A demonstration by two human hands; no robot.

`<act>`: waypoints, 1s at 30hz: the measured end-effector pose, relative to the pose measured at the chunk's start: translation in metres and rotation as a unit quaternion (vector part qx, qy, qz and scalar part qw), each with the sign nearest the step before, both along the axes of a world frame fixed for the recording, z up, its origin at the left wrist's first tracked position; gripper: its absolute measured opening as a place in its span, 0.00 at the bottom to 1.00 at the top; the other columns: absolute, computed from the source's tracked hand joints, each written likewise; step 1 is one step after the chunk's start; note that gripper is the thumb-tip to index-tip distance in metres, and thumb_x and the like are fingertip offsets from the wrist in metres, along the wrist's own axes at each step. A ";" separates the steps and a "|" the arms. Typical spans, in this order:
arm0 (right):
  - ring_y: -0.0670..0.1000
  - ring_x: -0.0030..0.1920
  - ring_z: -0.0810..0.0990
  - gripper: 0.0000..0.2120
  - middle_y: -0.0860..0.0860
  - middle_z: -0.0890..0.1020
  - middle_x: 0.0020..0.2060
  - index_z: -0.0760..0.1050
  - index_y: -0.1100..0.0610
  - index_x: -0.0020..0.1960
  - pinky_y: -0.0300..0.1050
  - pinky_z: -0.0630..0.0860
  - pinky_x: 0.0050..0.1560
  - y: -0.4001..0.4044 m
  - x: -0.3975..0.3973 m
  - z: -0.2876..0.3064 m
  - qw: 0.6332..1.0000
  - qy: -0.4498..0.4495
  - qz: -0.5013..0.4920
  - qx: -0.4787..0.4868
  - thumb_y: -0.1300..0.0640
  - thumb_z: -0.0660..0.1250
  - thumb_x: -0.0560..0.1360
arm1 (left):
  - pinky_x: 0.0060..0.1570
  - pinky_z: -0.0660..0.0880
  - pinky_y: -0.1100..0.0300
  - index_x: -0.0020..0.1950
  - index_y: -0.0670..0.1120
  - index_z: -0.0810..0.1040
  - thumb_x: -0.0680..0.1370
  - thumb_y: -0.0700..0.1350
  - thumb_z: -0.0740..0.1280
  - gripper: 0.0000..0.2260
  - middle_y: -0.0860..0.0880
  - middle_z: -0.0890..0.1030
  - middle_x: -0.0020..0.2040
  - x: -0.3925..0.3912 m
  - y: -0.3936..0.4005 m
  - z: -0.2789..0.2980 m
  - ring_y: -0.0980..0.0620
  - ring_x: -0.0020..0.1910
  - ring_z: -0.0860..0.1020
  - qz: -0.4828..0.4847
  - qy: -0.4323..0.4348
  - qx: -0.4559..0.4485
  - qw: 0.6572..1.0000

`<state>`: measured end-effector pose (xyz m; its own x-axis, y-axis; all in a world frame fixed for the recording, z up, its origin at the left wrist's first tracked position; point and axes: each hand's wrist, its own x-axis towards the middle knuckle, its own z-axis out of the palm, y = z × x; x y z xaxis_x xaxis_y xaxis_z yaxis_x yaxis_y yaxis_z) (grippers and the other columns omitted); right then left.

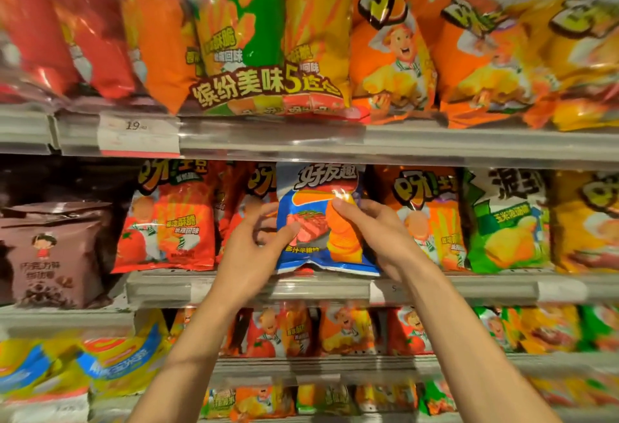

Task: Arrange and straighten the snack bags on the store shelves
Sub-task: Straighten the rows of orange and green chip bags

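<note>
Blue bag stands on the middle shelf between red bags; right hand pinches its right side, left hand holds its left edge, thumb on the front

Grey store shelves stand in tiers. The top tier carries red, orange and yellow snack bags; the middle one brown bags at left, a blue bag among orange ones.
</note>
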<state>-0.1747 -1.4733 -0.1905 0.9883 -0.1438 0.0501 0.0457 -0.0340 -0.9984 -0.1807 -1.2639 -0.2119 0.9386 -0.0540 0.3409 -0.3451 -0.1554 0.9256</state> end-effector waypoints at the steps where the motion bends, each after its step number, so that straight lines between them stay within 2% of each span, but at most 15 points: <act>1: 0.35 0.36 0.84 0.17 0.46 0.85 0.43 0.77 0.56 0.59 0.28 0.76 0.34 0.002 -0.003 0.002 1.000 0.000 0.007 0.014 0.51 0.76 0.75 | 0.42 0.74 0.72 0.62 0.55 0.78 0.78 0.47 0.73 0.14 0.52 0.83 0.48 -0.004 0.002 0.002 0.64 0.37 0.79 -0.005 -0.005 -0.003 1.000; 3: 0.38 0.38 0.85 0.22 0.48 0.86 0.43 0.74 0.58 0.62 0.30 0.77 0.34 0.005 -0.008 0.002 0.999 0.003 0.018 0.032 0.51 0.77 0.73 | 0.43 0.74 0.74 0.60 0.57 0.77 0.78 0.45 0.73 0.13 0.52 0.83 0.49 -0.011 0.008 0.000 0.64 0.41 0.81 -0.006 -0.012 -0.002 1.000; 6: 0.44 0.43 0.87 0.23 0.48 0.88 0.43 0.74 0.57 0.62 0.36 0.80 0.39 0.012 -0.019 -0.001 0.998 0.004 0.022 0.056 0.54 0.78 0.72 | 0.49 0.77 0.67 0.62 0.57 0.79 0.77 0.48 0.73 0.14 0.51 0.85 0.52 -0.018 0.016 -0.008 0.55 0.50 0.83 -0.015 -0.007 -0.001 1.000; 7: 0.45 0.44 0.87 0.24 0.48 0.89 0.43 0.73 0.57 0.62 0.37 0.80 0.40 0.012 -0.023 -0.003 0.998 0.005 0.018 0.062 0.56 0.79 0.70 | 0.50 0.77 0.67 0.64 0.57 0.78 0.77 0.50 0.73 0.16 0.51 0.85 0.53 -0.022 0.017 -0.010 0.55 0.50 0.83 -0.024 0.001 0.005 1.000; 9: 0.50 0.48 0.88 0.28 0.51 0.89 0.47 0.74 0.57 0.64 0.45 0.83 0.47 0.009 -0.035 -0.009 0.997 0.007 0.013 0.073 0.57 0.80 0.67 | 0.46 0.75 0.69 0.66 0.56 0.77 0.77 0.51 0.73 0.18 0.51 0.84 0.52 -0.032 0.019 -0.015 0.61 0.46 0.82 -0.045 0.015 0.016 0.999; 13: 0.53 0.54 0.87 0.20 0.51 0.88 0.51 0.77 0.55 0.61 0.53 0.81 0.60 -0.005 -0.068 -0.021 0.999 0.003 -0.001 0.050 0.60 0.78 0.71 | 0.41 0.73 0.75 0.68 0.52 0.75 0.79 0.45 0.71 0.18 0.48 0.82 0.53 -0.041 0.019 -0.028 0.63 0.43 0.80 -0.063 0.038 -0.002 0.997; 17: 0.48 0.51 0.87 0.19 0.48 0.88 0.51 0.77 0.54 0.62 0.40 0.83 0.47 -0.027 -0.109 -0.035 0.999 -0.003 -0.039 0.038 0.62 0.75 0.73 | 0.37 0.73 0.70 0.66 0.50 0.76 0.80 0.40 0.69 0.15 0.49 0.80 0.44 -0.050 0.010 -0.044 0.58 0.37 0.77 -0.088 0.052 -0.044 0.994; 18: 0.49 0.51 0.87 0.20 0.49 0.88 0.52 0.77 0.54 0.63 0.40 0.83 0.47 -0.034 -0.119 -0.040 0.998 -0.005 -0.054 0.037 0.61 0.76 0.72 | 0.37 0.72 0.69 0.66 0.50 0.76 0.80 0.40 0.69 0.15 0.48 0.79 0.43 -0.054 0.006 -0.048 0.58 0.36 0.75 -0.094 0.047 -0.042 0.994; 20: 0.52 0.53 0.87 0.26 0.51 0.88 0.53 0.77 0.55 0.64 0.46 0.82 0.52 -0.048 -0.137 -0.049 0.996 -0.007 -0.088 0.032 0.57 0.78 0.68 | 0.38 0.71 0.67 0.64 0.53 0.75 0.81 0.41 0.69 0.13 0.47 0.78 0.42 -0.061 -0.004 -0.054 0.57 0.36 0.74 -0.103 0.042 -0.038 0.993; 22: 0.53 0.53 0.87 0.28 0.52 0.88 0.53 0.77 0.55 0.63 0.51 0.81 0.55 -0.065 -0.155 -0.056 0.992 -0.004 -0.122 0.032 0.55 0.78 0.64 | 0.39 0.71 0.67 0.63 0.54 0.75 0.80 0.45 0.71 0.13 0.50 0.78 0.40 -0.068 -0.016 -0.057 0.57 0.36 0.74 -0.107 0.041 -0.051 0.992; 24: 0.53 0.53 0.87 0.27 0.51 0.88 0.52 0.77 0.55 0.63 0.51 0.80 0.55 -0.085 -0.173 -0.062 0.989 -0.007 -0.146 0.036 0.56 0.78 0.65 | 0.42 0.70 0.68 0.62 0.54 0.76 0.77 0.52 0.73 0.15 0.52 0.78 0.39 -0.077 -0.031 -0.061 0.56 0.39 0.74 -0.111 0.038 -0.057 0.991; 25: 0.53 0.52 0.87 0.26 0.51 0.88 0.52 0.77 0.54 0.62 0.50 0.81 0.53 -0.096 -0.182 -0.065 0.987 -0.012 -0.154 0.047 0.56 0.78 0.65 | 0.42 0.70 0.68 0.61 0.53 0.76 0.77 0.53 0.73 0.15 0.48 0.79 0.40 -0.081 -0.040 -0.064 0.55 0.40 0.75 -0.110 0.035 -0.051 0.992; 27: 0.49 0.49 0.88 0.26 0.49 0.88 0.49 0.78 0.51 0.58 0.45 0.82 0.48 -0.119 -0.199 -0.070 0.983 -0.018 -0.168 0.068 0.54 0.80 0.62 | 0.43 0.73 0.69 0.61 0.51 0.76 0.80 0.44 0.71 0.11 0.40 0.79 0.44 -0.088 -0.059 -0.069 0.52 0.44 0.76 -0.111 0.049 -0.052 0.991; 28: 0.49 0.48 0.88 0.30 0.48 0.88 0.49 0.78 0.50 0.57 0.44 0.83 0.46 -0.131 -0.207 -0.072 0.982 -0.020 -0.174 0.071 0.50 0.83 0.58 | 0.42 0.75 0.70 0.60 0.51 0.76 0.80 0.41 0.69 0.11 0.44 0.80 0.45 -0.092 -0.072 -0.068 0.50 0.44 0.78 -0.116 0.054 -0.049 0.991; 30: 0.53 0.51 0.87 0.42 0.50 0.88 0.52 0.79 0.50 0.60 0.50 0.82 0.52 -0.158 -0.223 -0.076 0.980 -0.020 -0.189 0.064 0.39 0.86 0.49 | 0.39 0.77 0.73 0.59 0.52 0.76 0.81 0.39 0.68 0.11 0.50 0.82 0.48 -0.101 -0.102 -0.065 0.55 0.45 0.83 -0.130 0.060 -0.015 0.990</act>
